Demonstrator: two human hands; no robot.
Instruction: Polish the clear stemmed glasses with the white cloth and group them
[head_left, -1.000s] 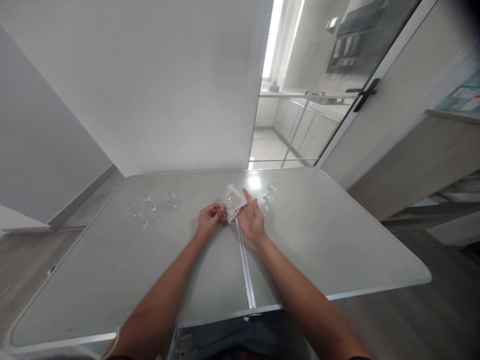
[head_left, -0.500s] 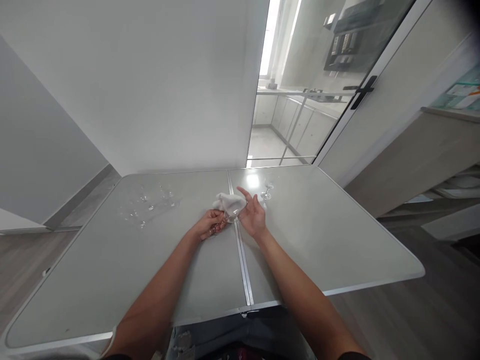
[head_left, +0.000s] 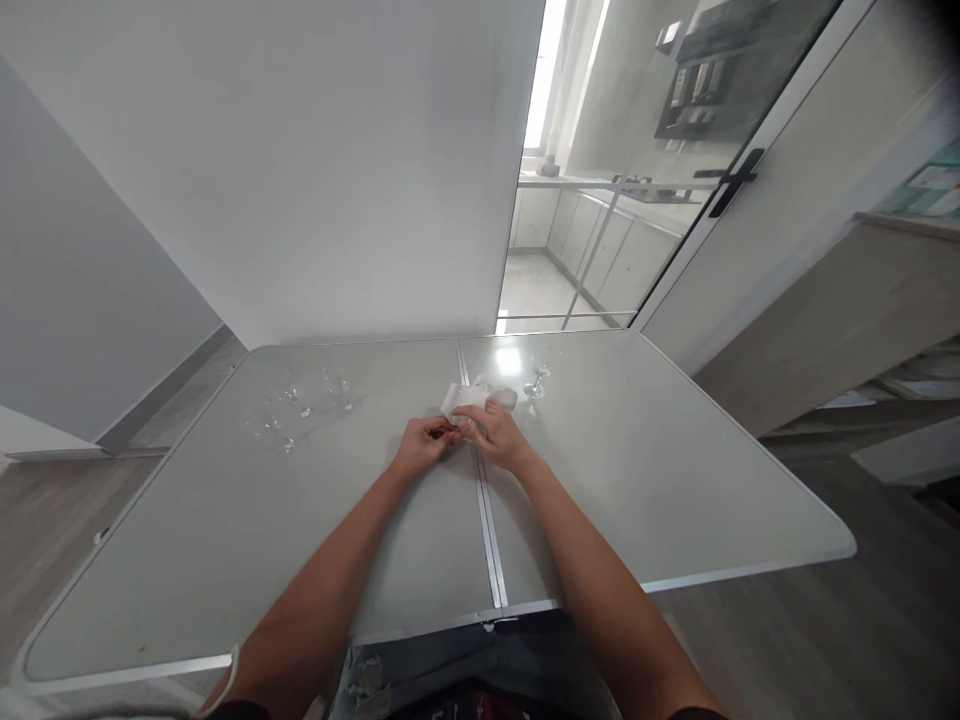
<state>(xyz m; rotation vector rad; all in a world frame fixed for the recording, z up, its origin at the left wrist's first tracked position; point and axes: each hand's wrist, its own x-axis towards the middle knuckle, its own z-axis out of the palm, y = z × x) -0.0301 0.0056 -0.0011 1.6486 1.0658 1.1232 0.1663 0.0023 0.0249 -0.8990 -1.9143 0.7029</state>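
Observation:
Near the middle of the table, my left hand (head_left: 426,446) is closed, with its fingertips pinched at the near end of a clear stemmed glass (head_left: 504,399). The glass is tilted, its bowl showing just beyond my right hand (head_left: 499,433). That hand is closed on a white cloth (head_left: 460,397), fingers bent around the glass's stem area, close to my left fingertips. Fingers and cloth cover the stem and foot. A clear stemmed glass (head_left: 537,380) stands on the table a little beyond my right hand.
Several clear glasses (head_left: 289,412) stand grouped on the left of the pale table (head_left: 675,480). A metal-edged seam (head_left: 489,535) runs through the table's middle. A white wall (head_left: 360,180) and a glass door (head_left: 600,220) are behind it.
My right hand has gone from spread fingers beside the bowl to closed on the cloth, lower and near my left hand. The glass's bowl now points to the right.

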